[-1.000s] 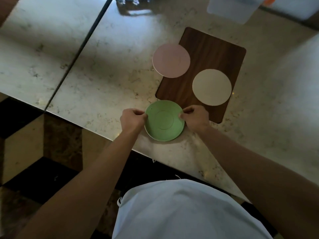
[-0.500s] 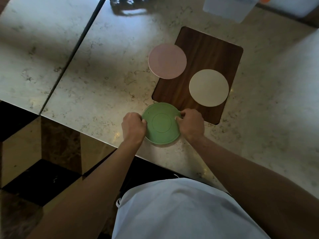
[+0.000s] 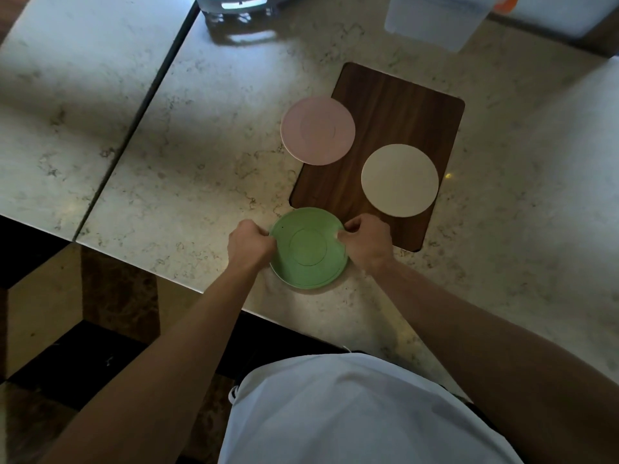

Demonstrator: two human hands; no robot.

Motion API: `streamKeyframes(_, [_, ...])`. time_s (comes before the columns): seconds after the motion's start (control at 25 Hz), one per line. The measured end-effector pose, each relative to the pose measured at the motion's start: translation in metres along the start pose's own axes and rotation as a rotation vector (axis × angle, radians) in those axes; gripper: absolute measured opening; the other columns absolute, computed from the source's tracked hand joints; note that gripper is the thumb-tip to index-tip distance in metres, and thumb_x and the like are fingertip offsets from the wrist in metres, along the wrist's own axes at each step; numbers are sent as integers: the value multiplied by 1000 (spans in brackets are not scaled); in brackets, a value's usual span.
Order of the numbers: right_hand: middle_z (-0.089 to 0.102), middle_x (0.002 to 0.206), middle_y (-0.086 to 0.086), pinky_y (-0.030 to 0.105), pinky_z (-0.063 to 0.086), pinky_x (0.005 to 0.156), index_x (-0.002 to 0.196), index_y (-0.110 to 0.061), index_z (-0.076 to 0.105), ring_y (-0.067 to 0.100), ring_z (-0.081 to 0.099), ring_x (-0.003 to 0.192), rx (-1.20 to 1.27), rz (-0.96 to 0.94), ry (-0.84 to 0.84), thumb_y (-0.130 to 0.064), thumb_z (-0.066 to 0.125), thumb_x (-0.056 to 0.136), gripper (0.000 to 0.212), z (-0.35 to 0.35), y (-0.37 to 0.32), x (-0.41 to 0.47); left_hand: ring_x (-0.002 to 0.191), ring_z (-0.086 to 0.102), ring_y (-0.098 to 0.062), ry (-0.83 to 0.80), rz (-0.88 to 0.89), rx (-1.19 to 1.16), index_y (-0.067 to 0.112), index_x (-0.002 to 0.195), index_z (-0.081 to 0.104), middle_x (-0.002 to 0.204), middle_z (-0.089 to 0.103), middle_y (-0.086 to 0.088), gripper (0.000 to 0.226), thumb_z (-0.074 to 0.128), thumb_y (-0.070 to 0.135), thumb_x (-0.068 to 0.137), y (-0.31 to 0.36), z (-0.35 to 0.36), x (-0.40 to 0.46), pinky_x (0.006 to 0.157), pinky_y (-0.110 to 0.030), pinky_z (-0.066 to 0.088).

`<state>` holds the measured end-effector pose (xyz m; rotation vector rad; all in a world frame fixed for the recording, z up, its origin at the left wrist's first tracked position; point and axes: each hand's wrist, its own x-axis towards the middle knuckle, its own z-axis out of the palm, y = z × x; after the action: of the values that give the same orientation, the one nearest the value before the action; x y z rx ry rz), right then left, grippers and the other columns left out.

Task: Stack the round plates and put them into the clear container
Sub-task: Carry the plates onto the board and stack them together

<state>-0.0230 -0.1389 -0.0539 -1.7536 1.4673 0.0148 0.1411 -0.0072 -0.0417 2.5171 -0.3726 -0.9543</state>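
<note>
A green round plate (image 3: 308, 249) lies upside down near the front edge of the marble counter, its far rim just touching the wooden board. My left hand (image 3: 249, 244) grips its left rim and my right hand (image 3: 366, 241) grips its right rim. A pink plate (image 3: 317, 130) rests half on the board's left edge. A cream plate (image 3: 399, 180) sits on the board to the right. The clear container (image 3: 432, 20) stands at the far edge, cut off by the frame.
The dark wooden board (image 3: 398, 105) lies on the marble counter (image 3: 201, 145). A seam (image 3: 134, 118) splits the counter from a second slab at left. A metal rack (image 3: 237, 8) stands at the far edge. The counter's front edge runs just below the green plate.
Both hands stay on the green plate's rim. The plate has shifted slightly away from me toward the board's near corner.
</note>
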Motion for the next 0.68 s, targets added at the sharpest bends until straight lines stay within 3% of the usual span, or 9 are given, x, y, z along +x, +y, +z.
streamKeyframes(0.16, [68, 82, -4, 8, 41, 56, 92, -16, 72, -3, 57, 65, 76, -38, -6, -32, 83, 77, 24, -14, -15, 27, 77, 73, -22, -39, 38, -202, 18, 76, 76, 82, 77, -7, 24, 63, -2, 74, 29, -16, 22, 77, -43, 64])
streamKeyframes(0.24, [72, 84, -1, 23, 57, 69, 91, -15, 74, 8, 66, 71, 118, -42, -15, -31, 82, 78, 22, -26, -32, 49, 76, 73, -20, -48, 86, -251, 16, 81, 75, 78, 75, -1, 25, 64, -6, 76, 54, -26, 38, 79, -44, 64])
streamKeyframes(0.32, [75, 89, 4, 40, 60, 82, 92, -14, 75, 20, 72, 81, 152, -42, -3, -30, 82, 79, 22, -38, -50, 74, 75, 76, -24, -53, 113, -271, 14, 79, 76, 71, 74, 1, 25, 64, -8, 75, 82, -35, 59, 77, -46, 64])
streamKeyframes(0.48, [76, 94, 5, 41, 61, 81, 93, -13, 75, 18, 73, 83, 210, -17, 53, -28, 82, 78, 22, -56, -78, 120, 84, 74, -34, -21, 91, -240, 3, 94, 77, 91, 76, -19, 25, 64, -8, 76, 133, -43, 105, 80, -50, 63])
streamKeyframes(0.68, [75, 95, 10, 41, 62, 76, 90, -12, 71, 20, 73, 81, 183, 0, 48, -25, 82, 79, 20, -62, -92, 167, 75, 75, -33, 6, 106, -229, 4, 90, 77, 86, 76, -22, 21, 70, -5, 72, 161, -48, 153, 77, -50, 64])
